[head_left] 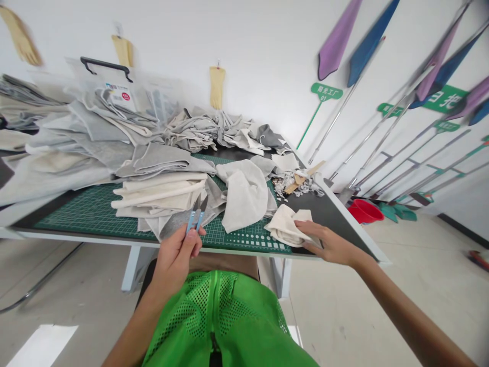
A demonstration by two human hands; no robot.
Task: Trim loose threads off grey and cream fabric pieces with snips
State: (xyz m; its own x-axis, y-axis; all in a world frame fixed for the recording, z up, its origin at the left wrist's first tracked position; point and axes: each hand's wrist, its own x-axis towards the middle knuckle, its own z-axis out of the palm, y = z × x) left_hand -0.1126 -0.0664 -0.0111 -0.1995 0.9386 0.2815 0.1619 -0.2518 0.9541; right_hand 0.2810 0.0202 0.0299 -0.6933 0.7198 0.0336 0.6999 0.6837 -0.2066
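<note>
- Cream cloth (289, 226): folded at your one to two o'clock, near the table's front edge. Your right hand (331, 245) is half open, touching its right side; I can't tell whether you pinch it. A loose hold could let the folds slip or open.
- Snips (195, 216): just before twelve o'clock, held between your left hand's (176, 255) thumb and fingers, blades parted. Their tips lie close to the stack (164, 191) at eleven; a careless squeeze could nick a layer.
- Pale cloth (244, 196): at twelve, between snips and cream cloth; crossing low with the blades could snag it.
- Scraps (314, 184): at one, beyond the cream cloth; a sweeping sleeve-side knock could scatter them over the table (344, 224).
</note>
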